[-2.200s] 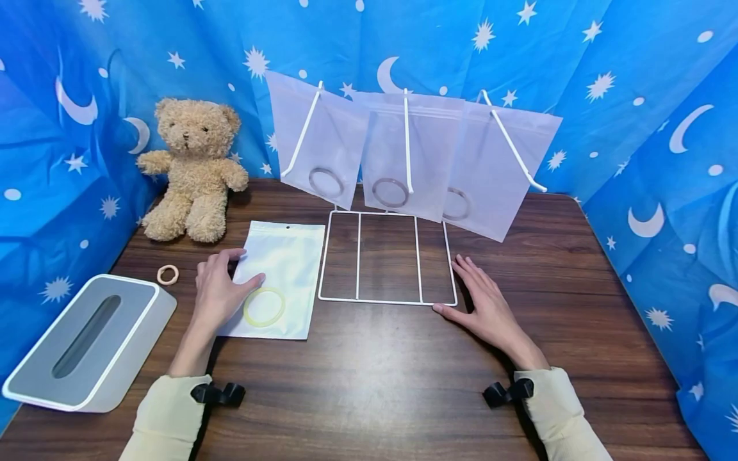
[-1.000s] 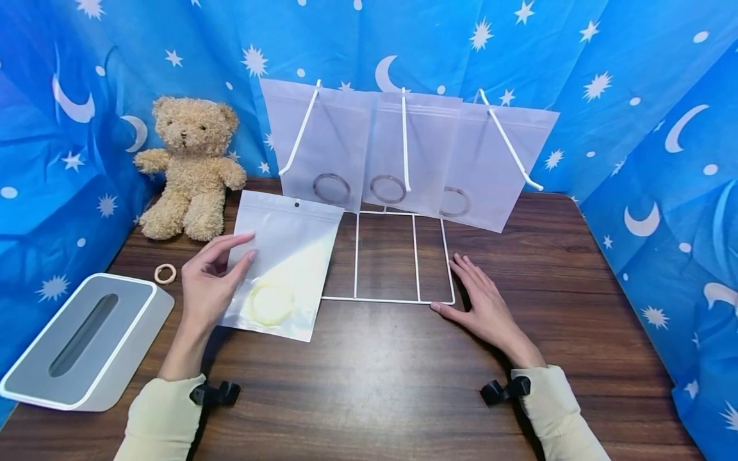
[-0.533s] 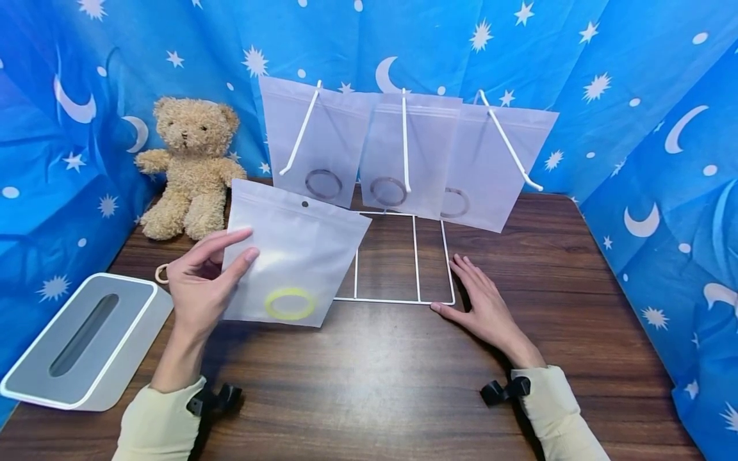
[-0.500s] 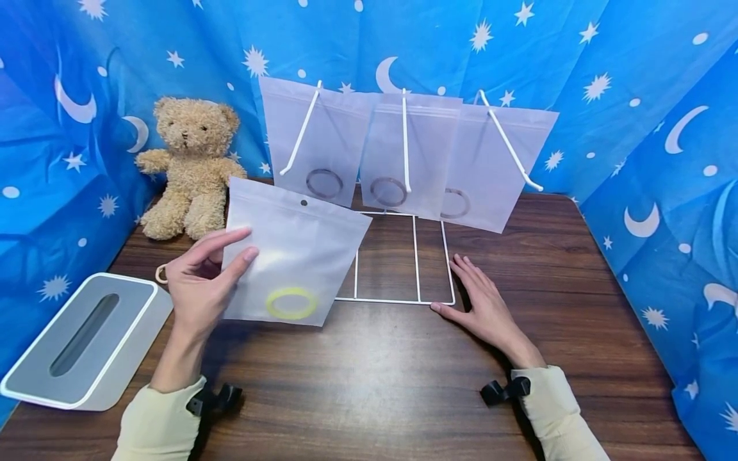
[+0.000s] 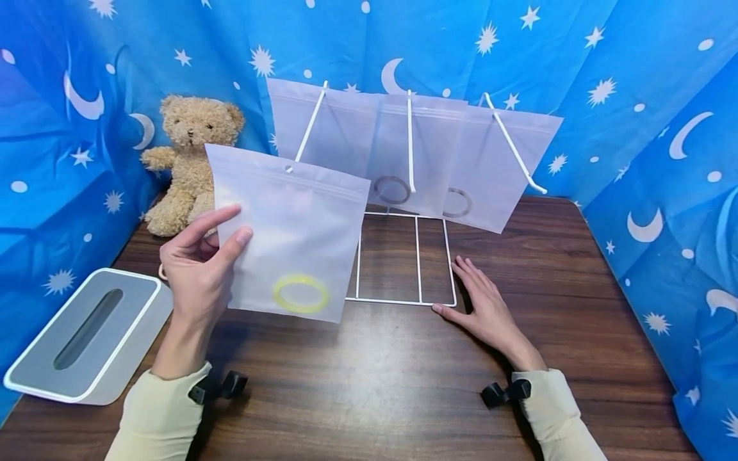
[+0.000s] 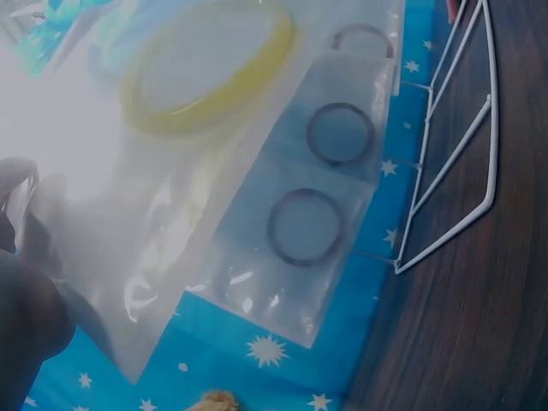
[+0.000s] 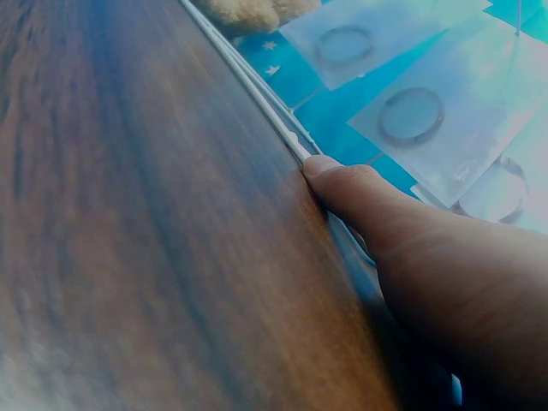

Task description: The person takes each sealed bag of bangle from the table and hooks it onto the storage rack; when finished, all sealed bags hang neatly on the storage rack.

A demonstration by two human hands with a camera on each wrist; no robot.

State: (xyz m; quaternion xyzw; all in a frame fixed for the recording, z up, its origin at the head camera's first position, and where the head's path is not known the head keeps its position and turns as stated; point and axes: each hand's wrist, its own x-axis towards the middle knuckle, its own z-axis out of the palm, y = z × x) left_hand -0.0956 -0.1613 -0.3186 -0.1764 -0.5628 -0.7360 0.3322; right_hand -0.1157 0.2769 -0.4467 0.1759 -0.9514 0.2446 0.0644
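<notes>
My left hand [image 5: 198, 262] pinches the left edge of a frosted zip-lock bag [image 5: 288, 237] between thumb and fingers, holding it upright above the table. A yellow bangle [image 5: 301, 294] lies at the bottom inside it. In the head view the bag's hang hole [image 5: 289, 169] overlaps the front end of the rack's left prong [image 5: 311, 121]. The white wire display rack [image 5: 418, 259] carries three similar bags, each with a dark bangle seen in the left wrist view, such as the nearest bangle [image 6: 306, 227]. My right hand [image 5: 487, 307] rests with extended fingers at the rack base's front right corner.
A teddy bear [image 5: 196, 160] sits at the back left, partly behind the held bag. The tissue box [image 5: 86, 333] stands at the left, with a small wooden ring [image 5: 163, 272] mostly hidden behind my left hand. Blue star-patterned cloth [image 5: 438, 38] surrounds the wooden table [image 5: 369, 384].
My left hand has lifted the bag off the table, tilted it upright and brought it up to the left prong, where it now covers the left hanging bag's bangle. The right hand stays put.
</notes>
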